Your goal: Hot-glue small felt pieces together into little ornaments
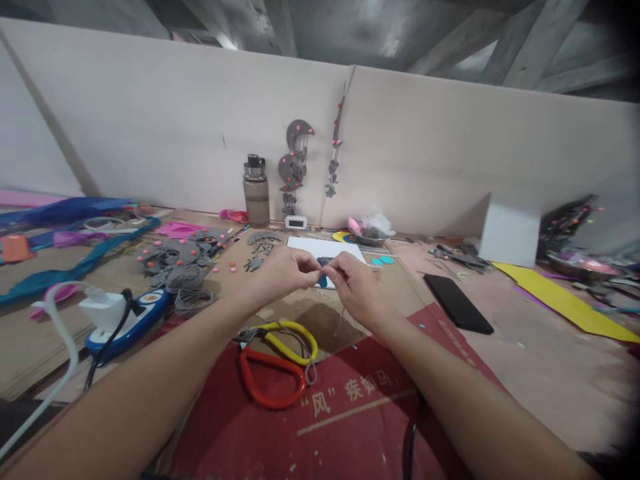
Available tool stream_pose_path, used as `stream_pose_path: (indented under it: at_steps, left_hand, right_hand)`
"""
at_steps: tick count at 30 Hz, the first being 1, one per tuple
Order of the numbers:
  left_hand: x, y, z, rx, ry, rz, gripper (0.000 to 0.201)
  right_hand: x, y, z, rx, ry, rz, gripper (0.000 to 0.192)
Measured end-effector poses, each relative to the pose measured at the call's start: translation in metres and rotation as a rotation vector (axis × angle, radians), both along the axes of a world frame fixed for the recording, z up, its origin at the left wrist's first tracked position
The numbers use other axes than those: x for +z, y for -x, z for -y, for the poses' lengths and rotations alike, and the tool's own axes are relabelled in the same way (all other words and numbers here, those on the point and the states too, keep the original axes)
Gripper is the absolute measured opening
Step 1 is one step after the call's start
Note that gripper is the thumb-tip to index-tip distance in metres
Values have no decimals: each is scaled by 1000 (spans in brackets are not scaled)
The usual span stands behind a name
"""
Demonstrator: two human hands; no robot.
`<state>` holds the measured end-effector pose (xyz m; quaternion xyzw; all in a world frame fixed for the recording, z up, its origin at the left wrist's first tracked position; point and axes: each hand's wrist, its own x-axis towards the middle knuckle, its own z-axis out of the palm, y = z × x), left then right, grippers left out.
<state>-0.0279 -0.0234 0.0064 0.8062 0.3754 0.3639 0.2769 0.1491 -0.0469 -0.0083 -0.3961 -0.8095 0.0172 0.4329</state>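
At centre frame a small dark blue piece (323,269) is showing between the fingertips, over a white sheet (345,249). Below it, scissors (277,360) are showing one yellow handle and one red-orange handle. At the bottom, a red cloth (350,413) is carrying pale printed characters. Right of centre a black phone (458,302) is lying, and at far right a yellow sheet (565,300). At left, grey cord (187,288) is sitting among pink and orange beads (226,267), beside blue fabric strips (70,267).
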Motion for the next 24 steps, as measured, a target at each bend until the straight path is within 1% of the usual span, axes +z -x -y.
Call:
stream_pose_path:
  at_steps: [4,9,16,19,24]
  left_hand:
    - [3,-2,5,50,-33,9,16]
    - [10,-3,10,93,-58,24,13]
    - [12,-4,13,123,-51,58,14]
    - [10,-4,11,83,-7,57,17]
    - [4,-1,0,-72,103,59,24]
  right_hand:
    - [3,2,2,-12,45,-52,29]
    - [3,2,1,-20,47,-72,18]
    - [1,5,1,-13,98,-111,9]
    - [0,5,-1,-34,134,-146,9]
    - [-2,3,-5,-41,153,-150,8]
